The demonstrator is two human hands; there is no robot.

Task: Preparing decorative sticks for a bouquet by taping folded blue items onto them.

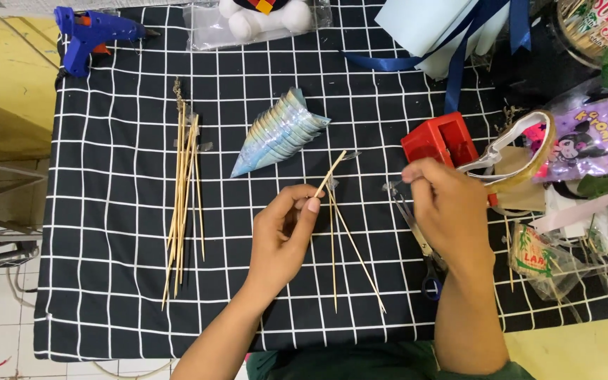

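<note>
Skewer (330,174) of thin pale bamboo, tilted, is pinched near its upper end between thumb and fingers of the left hand (284,236), above a black surface (107,281) with a white grid. Two more loose skewers (346,246) lie just beneath it. The right hand (448,211) has its fingertips closed on a small strip of clear tape (393,187), beside one pair of scissors (423,253). A bundle of skewers (184,197) lies to the left, one stack of folded paper cones (279,134) above.
</note>
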